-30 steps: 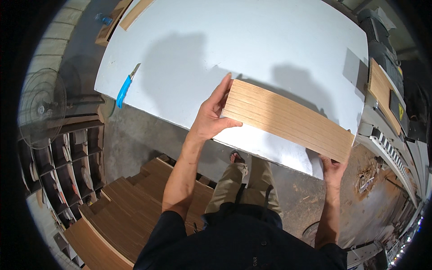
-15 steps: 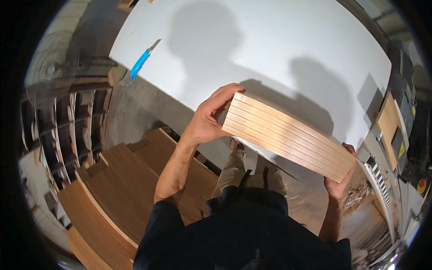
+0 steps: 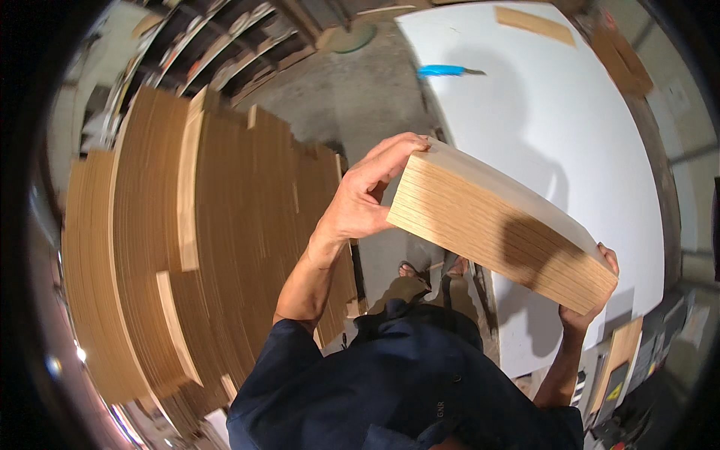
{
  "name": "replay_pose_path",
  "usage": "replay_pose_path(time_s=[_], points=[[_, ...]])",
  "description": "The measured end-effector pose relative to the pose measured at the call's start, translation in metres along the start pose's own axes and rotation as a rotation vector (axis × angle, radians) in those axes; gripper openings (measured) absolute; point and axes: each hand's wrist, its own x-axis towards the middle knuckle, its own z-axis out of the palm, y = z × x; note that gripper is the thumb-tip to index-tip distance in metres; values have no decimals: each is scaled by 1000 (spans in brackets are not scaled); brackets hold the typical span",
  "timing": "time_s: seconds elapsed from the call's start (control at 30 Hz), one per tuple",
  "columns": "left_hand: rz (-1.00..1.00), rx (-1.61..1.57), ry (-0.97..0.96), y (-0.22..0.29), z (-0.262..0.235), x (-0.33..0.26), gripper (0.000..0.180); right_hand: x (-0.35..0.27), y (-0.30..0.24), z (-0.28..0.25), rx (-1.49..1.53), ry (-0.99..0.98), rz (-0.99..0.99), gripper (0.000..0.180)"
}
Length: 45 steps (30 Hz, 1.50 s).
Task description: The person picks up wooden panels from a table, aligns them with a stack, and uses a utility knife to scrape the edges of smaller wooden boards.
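A stack of light wooden boards [image 3: 487, 229], pressed together edge to edge, is held up in front of my body between both hands. My left hand [image 3: 367, 191] grips its left end, with the thumb below and the fingers over the top corner. At the lower right end my right hand [image 3: 592, 296] clasps the stack, its fingers partly hidden behind the wood. The stack tilts down toward the right. Beyond it, on the white tabletop [image 3: 600, 165], lies a knife with a blue handle [image 3: 442, 71].
Large piles of brown boards [image 3: 240, 225] stand at my left, with paler strips among them. Shelving [image 3: 217, 45] is at the far left. A flat wooden piece [image 3: 534, 25] rests at the table's far end. Machine parts [image 3: 622, 382] sit at the lower right.
My body and view have turned left, bringing the board piles further into view. The stack of boards has come along in both hands, and the knife has not been touched.
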Motion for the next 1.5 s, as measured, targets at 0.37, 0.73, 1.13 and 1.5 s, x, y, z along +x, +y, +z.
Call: replay_pose_path(time_s=[0.37,0.73,1.13,1.5], points=[[213,209,427,103,-122,-169,80,69,-114,134,64,-220,-455,96],[304,487,745,169,-161,-310,71,79,-175,257,386,-417,-642,64],[-21,932,1150,254,-110,-375,74,125,-256,386,633,-862,-817,93],[-217,1144,1480,317,-64,-353,80,157,-351,496,1040,-1207,-978,112]])
